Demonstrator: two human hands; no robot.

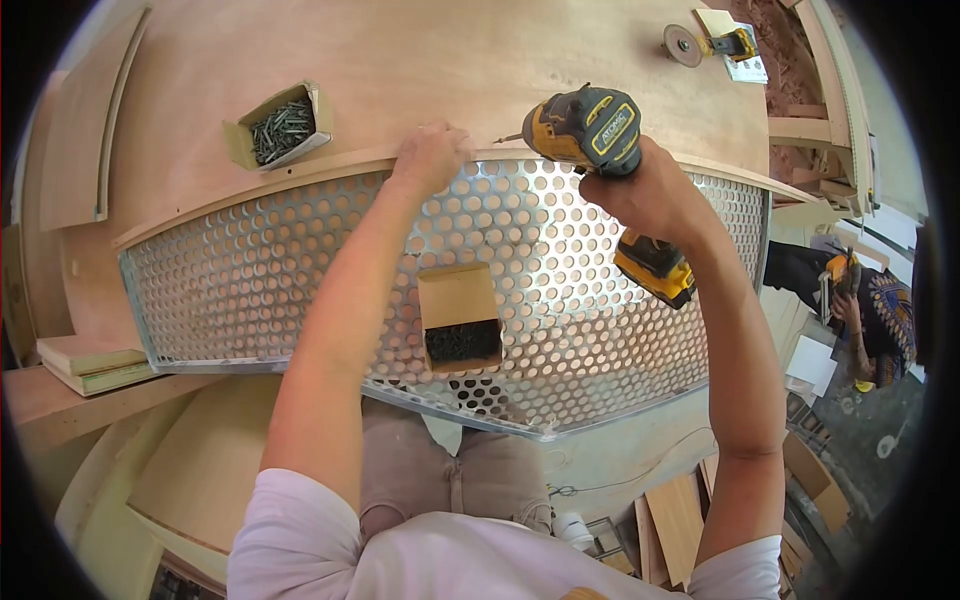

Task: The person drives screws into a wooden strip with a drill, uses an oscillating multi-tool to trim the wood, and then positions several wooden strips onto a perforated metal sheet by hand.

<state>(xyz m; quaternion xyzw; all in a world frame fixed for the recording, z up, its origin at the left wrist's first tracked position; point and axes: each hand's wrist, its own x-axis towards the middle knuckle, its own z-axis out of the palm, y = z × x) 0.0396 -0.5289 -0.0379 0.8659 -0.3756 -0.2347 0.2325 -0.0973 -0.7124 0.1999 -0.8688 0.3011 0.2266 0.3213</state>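
Observation:
A yellow and black cordless drill [585, 130] is gripped in my right hand [650, 195], its bit pointing left along a thin wooden strip [350, 165]. The strip runs along the top edge of a perforated metal panel [540, 240]. My left hand [432, 157] rests on the strip, left of the bit tip; its fingers are bent, and what they hold, if anything, is too small to make out. On the panel stands an open cardboard box [458, 295] of dark screws. Another open box [318, 108], with grey screws, sits on the wooden surface [420, 60] beyond the strip.
An angle grinder [725, 45] lies on papers at the back right. Stacked boards [90, 355] are at the left, with a tall panel [95, 120] behind. A co-worker [875, 310] holds a tool at the right. Planks [675, 520] lie on the floor below.

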